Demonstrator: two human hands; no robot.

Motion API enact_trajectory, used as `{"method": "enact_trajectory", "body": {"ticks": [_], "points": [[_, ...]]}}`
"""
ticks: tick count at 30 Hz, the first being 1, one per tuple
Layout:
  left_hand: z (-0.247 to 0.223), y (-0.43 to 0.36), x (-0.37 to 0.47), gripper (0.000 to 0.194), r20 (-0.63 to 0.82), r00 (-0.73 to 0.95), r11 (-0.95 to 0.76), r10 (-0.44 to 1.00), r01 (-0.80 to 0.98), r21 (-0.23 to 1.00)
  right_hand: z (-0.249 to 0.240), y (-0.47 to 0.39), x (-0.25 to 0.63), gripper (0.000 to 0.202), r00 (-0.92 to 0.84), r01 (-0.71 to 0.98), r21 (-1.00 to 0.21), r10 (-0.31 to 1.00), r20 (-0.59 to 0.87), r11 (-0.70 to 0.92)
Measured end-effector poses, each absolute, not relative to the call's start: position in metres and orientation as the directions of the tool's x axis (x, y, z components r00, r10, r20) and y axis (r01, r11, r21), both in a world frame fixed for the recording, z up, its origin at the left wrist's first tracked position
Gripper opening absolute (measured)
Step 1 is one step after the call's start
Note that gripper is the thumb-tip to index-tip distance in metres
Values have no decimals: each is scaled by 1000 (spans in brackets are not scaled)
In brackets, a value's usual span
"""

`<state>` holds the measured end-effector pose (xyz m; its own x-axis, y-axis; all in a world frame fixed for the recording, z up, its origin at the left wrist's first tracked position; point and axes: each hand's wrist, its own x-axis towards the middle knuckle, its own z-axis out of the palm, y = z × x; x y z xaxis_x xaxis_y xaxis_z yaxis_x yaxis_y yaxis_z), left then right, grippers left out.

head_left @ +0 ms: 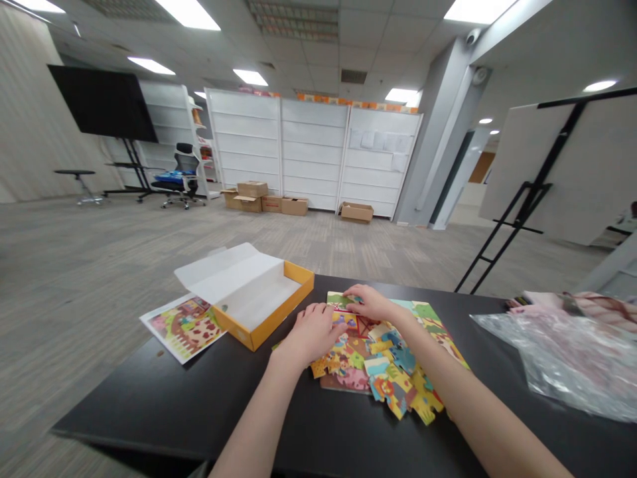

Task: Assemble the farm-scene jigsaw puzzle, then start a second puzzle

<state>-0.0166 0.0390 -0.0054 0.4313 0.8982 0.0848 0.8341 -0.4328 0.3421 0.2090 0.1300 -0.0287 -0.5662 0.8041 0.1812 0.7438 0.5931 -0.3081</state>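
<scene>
A colourful farm-picture jigsaw puzzle [355, 345] lies on the black table, partly covered by my arms and by loose pieces. My left hand [311, 332] rests at its left edge, fingers stretched forward and thumb apart. Over the puzzle's upper left part is my right hand [369, 303], with bent fingers spread from the thumb and touching the picture's surface. Loose jigsaw pieces [398, 382] are heaped on the lower right of the puzzle, some overhanging its near edge. Whether a small piece is under either hand's fingertips is hidden.
An open yellow box [286, 302] with a white lid flap stands to the left. Beside it lies a printed picture sheet [186, 328]. Clear plastic packaging [562, 352] covers the table's right side. Beyond the table are cardboard boxes [293, 206] and white shelves [313, 153].
</scene>
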Motion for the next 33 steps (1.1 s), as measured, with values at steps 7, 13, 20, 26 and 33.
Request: {"method": "enact_trajectory", "body": {"ticks": [7, 13, 20, 26, 33], "points": [[31, 8, -54, 61, -111, 455, -374, 883, 828, 417, -14, 126, 209, 34, -544, 742, -321, 808, 225, 589], [29, -7, -48, 70, -156, 406, -362, 900, 898, 250, 37, 107, 200, 25, -520, 680, -315, 739, 428, 661], [34, -3, -49, 53, -57, 450, -417, 891, 863, 284, 68, 57, 216, 22, -479, 659, -316, 705, 524, 682], [28, 13, -58, 48, 75, 289, -299, 954, 929, 220, 33, 32, 285, 31, -239, 765, -485, 887, 395, 422], [9, 22, -41, 38, -41, 271, -265, 962, 959, 103, 14, 21, 307, 37, -262, 639, -730, 961, 89, 242]]}}
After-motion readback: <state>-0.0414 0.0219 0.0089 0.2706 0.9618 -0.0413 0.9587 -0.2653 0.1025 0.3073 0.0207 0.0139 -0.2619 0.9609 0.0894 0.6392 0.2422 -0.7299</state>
